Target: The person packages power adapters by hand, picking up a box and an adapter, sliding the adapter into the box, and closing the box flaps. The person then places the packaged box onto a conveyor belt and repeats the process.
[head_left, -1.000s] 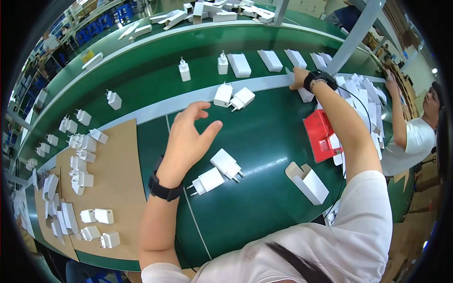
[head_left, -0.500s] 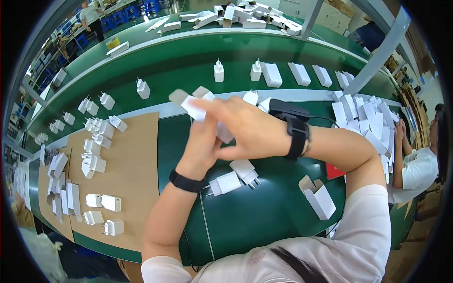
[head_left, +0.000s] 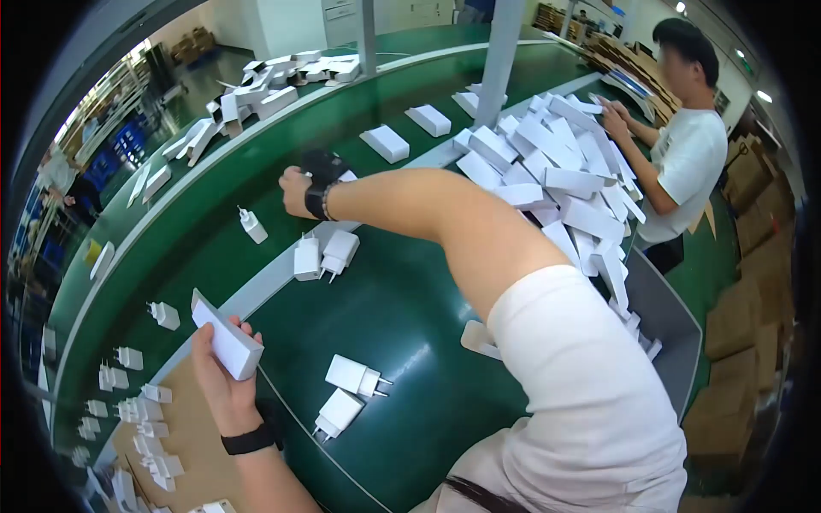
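Note:
My left hand (head_left: 224, 389) holds a small white carton (head_left: 229, 346) upright and tilted, fingers wrapped round its lower side. An end flap stands up at its top. Over the green conveyor (head_left: 295, 115), my right hand (head_left: 296, 192) has its fingers curled in; what they hold, if anything, is hidden. A black device (head_left: 323, 164) shows beside that wrist. Nearest the right hand on the belt stands a white charger plug (head_left: 252, 224). Two more chargers (head_left: 323, 255) sit by the belt's near rail, and a further pair (head_left: 346, 395) lies on the green table.
A big heap of white cartons (head_left: 564, 158) fills the right side, with a co-worker (head_left: 688, 150) behind it. Cartons (head_left: 385, 144) and chargers (head_left: 162, 315) are spaced along the conveyor. More chargers (head_left: 150, 432) stand on brown cardboard (head_left: 201, 453). A grey post (head_left: 499, 64) rises beyond the belt.
My hands have come apart: the left went down and left with the carton, the right reached out over the belt. The view has swung right, bringing the carton heap and co-worker further in.

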Demonstrator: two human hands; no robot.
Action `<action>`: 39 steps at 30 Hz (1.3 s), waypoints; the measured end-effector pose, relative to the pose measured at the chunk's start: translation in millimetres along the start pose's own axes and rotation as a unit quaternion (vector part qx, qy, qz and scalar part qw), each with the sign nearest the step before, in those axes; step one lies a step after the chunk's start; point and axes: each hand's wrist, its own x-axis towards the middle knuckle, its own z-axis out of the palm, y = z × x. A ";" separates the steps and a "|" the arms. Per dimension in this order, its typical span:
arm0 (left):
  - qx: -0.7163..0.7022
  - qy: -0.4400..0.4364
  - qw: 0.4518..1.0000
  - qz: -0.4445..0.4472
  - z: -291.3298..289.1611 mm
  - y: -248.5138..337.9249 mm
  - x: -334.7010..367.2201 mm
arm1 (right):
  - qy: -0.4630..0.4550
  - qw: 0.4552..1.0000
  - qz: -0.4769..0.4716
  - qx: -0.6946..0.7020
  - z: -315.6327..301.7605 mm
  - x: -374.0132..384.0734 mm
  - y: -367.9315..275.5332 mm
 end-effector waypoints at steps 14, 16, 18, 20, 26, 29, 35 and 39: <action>0.453 -0.101 0.842 0.274 32.4 -21.1 -22.7 | 0.324 0.378 0.043 0.867 -200.9 -111.7 25.6; 0.449 -0.094 0.846 0.271 26.5 -16.9 -25.1 | 0.295 0.408 0.019 0.864 -200.1 -111.2 16.6; 0.423 -0.112 0.849 0.295 22.5 -15.3 -24.1 | 0.296 0.416 0.010 0.860 -197.6 -111.6 11.8; 0.409 -0.117 0.855 0.297 20.7 -16.3 -22.0 | 0.293 0.419 -0.003 0.859 -196.3 -113.7 13.0; 0.375 -0.120 0.870 0.296 20.5 -14.8 -23.9 | 0.277 0.443 0.033 0.852 -201.1 -119.1 26.9; 0.427 -0.111 0.840 0.317 17.1 -18.1 -21.5 | 0.259 0.460 0.030 0.849 -194.7 -121.3 26.1; 0.492 -0.103 0.815 0.287 18.6 -14.0 -23.9 | 0.220 0.493 -0.035 0.841 -201.8 -115.1 9.9; 0.483 -0.114 0.809 0.316 21.5 -9.4 -25.2 | 0.254 0.471 -0.070 0.842 -193.0 -110.6 -6.0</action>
